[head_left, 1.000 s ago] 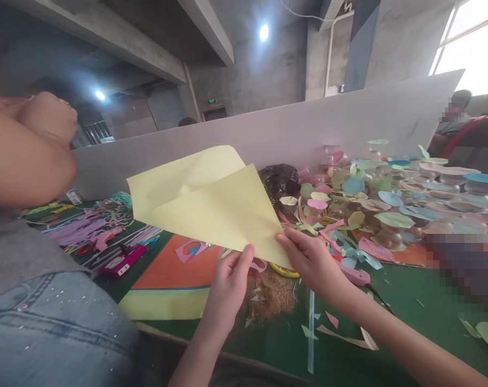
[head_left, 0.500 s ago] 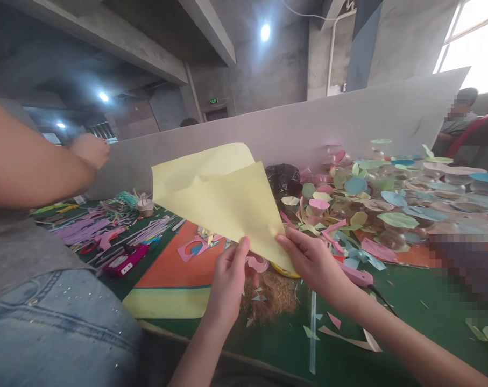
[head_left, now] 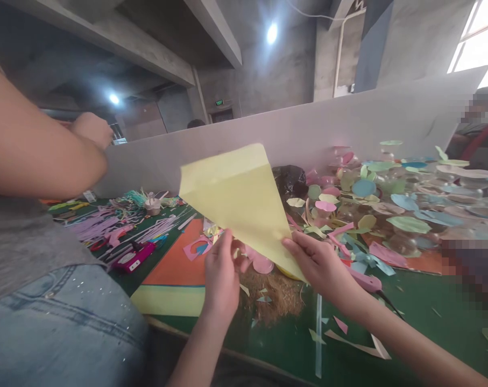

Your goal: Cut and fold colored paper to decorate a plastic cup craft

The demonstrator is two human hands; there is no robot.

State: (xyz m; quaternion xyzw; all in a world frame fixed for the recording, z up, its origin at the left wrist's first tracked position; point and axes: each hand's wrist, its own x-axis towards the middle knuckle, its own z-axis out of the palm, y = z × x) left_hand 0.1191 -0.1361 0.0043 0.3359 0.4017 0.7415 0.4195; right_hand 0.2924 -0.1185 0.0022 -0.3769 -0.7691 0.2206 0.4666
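Observation:
A folded pale yellow paper sheet (head_left: 235, 196) is held up above the table, one layer lying over another. My right hand (head_left: 318, 263) pinches its lower right corner between thumb and fingers. My left hand (head_left: 221, 277) is closed at the lower edge, its thumb on the near side and its fingers partly hidden below and behind the paper. Beneath the hands lie a pile of brown fibre (head_left: 274, 298) and a pink rounded piece (head_left: 263, 263). An orange sheet (head_left: 171, 263) lies left of my left hand.
Many clear cups with coloured paper petals (head_left: 409, 223) fill the right side. A pink-handled corded tool (head_left: 367, 280) lies near my right forearm. Purple strips (head_left: 92, 223) and a magenta box (head_left: 134, 258) lie left. Another person's arm (head_left: 46, 145) extends at far left.
The paper's upper layer has come closer over the back one, so less of the back layer shows. My left hand has slid left along the lower edge. The view has shifted slightly.

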